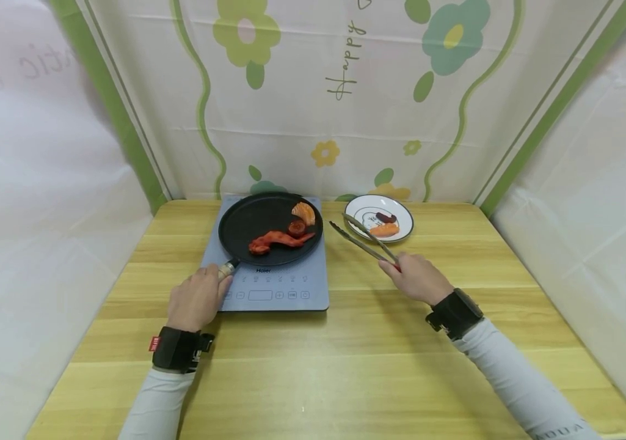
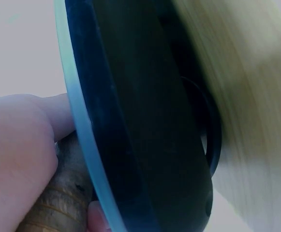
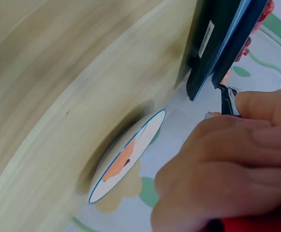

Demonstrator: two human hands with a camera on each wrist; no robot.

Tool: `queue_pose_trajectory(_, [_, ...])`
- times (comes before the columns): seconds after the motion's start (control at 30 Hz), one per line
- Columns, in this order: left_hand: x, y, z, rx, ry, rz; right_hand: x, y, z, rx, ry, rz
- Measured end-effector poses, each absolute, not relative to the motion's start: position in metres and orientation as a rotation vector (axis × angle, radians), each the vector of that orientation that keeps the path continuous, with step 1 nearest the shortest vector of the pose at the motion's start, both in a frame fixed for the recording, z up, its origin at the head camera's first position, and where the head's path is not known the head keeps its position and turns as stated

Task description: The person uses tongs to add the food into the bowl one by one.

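A black frying pan (image 1: 258, 223) sits on a grey-blue induction cooker (image 1: 276, 287). In it lie a long reddish piece of meat (image 1: 280, 240), a small round red piece (image 1: 296, 228) and an orange striped piece (image 1: 304, 212). My left hand (image 1: 197, 299) grips the pan's wood-patterned handle (image 2: 63, 193). My right hand (image 1: 419, 278) holds metal tongs (image 1: 367, 238) with red on the grip; their tips are apart with nothing between them, between the pan and the white plate (image 1: 356, 205). On that plate are an orange piece (image 1: 384, 230) and a dark red piece (image 1: 386, 218).
Everything stands on a wooden table (image 1: 313, 366). A flowered cloth (image 1: 302, 122) hangs right behind the pan and plate, and white cloth walls (image 1: 593, 183) close in both sides. The cooker's touch controls (image 1: 260, 295) face me.
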State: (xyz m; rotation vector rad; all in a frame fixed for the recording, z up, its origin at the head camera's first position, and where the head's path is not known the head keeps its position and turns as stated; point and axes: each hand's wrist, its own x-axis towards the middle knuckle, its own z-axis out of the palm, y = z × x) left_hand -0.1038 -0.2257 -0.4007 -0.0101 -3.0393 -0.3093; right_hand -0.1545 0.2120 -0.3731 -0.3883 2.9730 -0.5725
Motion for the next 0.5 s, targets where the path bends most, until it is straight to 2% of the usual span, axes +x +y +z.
queue_pose_trajectory(0.5, [-0.103,-0.225,-0.399,0.003,-3.050,-0.316,-0.153,0.242,-0.367,-0.366,2.958,-0.435])
